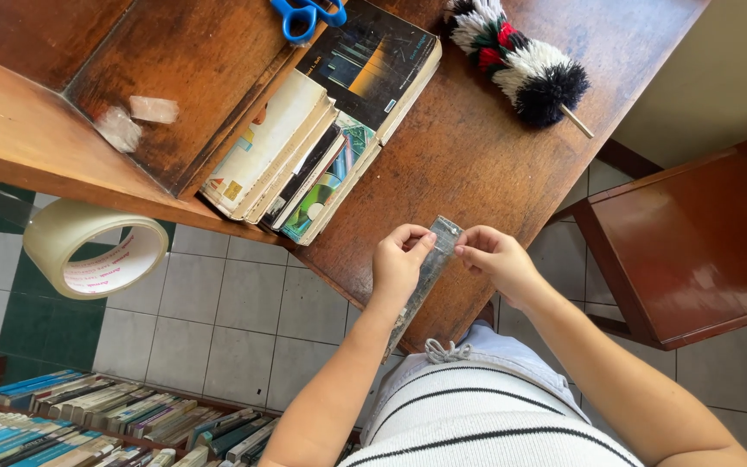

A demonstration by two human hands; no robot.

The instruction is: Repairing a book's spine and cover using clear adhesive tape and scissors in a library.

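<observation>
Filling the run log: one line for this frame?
left hand: pinches tape strip | right hand: pinches strip's top end | strip: over wooden table edge | nearby: book stack, tape roll, duster

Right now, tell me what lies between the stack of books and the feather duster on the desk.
In the head view, only bare brown desk top lies between the stack of books and the feather duster; nothing rests there.

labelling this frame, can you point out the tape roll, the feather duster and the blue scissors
tape roll (pixel 55 232), head view, on its outer band at the left.
feather duster (pixel 525 65), head view, on the white tufts mid-head.
blue scissors (pixel 297 17), head view, on the left handle loop.
</observation>
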